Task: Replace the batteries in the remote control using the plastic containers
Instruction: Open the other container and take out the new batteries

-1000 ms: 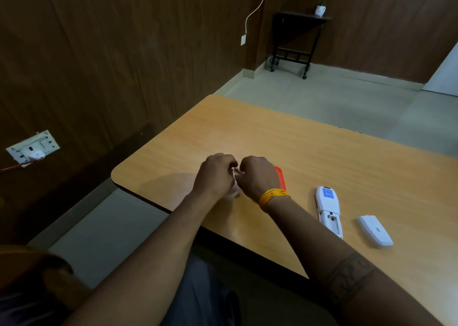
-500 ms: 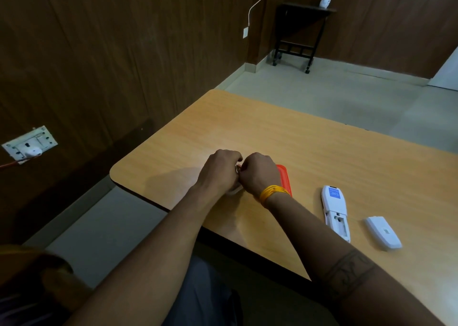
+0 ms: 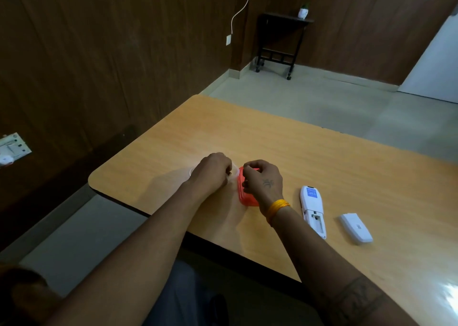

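Writing on the remote control (image 3: 312, 209)'s blue label is unreadable; left hand (image 3: 210, 173) and right hand (image 3: 264, 180) grip state unclear.

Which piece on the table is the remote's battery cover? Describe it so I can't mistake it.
On the wooden table, look right of the right hand, past the white remote lying with its battery bay open. The battery cover is the smaller white slab farthest right, lying alone, shorter than the remote and without its blue label.
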